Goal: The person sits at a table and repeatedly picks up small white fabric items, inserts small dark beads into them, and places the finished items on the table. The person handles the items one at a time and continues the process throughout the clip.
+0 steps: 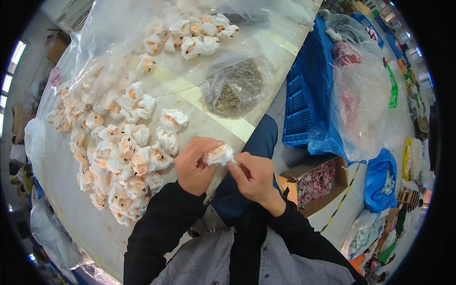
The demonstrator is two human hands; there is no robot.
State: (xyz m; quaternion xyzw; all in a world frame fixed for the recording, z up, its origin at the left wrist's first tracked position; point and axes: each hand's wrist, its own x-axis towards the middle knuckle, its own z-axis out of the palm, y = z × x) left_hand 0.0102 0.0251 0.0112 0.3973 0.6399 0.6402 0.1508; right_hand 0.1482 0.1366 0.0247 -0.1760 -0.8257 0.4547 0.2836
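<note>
L hand, lt of ctr: forearm up from lower edge, fingers curled round plush pc. R hand, rt of ctr: angled up-left, fingers pinching pc's rt edge. Pc: mid-frame, fluffy, white w/ peach patch.

I held a white-and-peach plush piece in my left hand and right hand. Similar pieces lay heaped on the table, near bagged grey granules.
</note>
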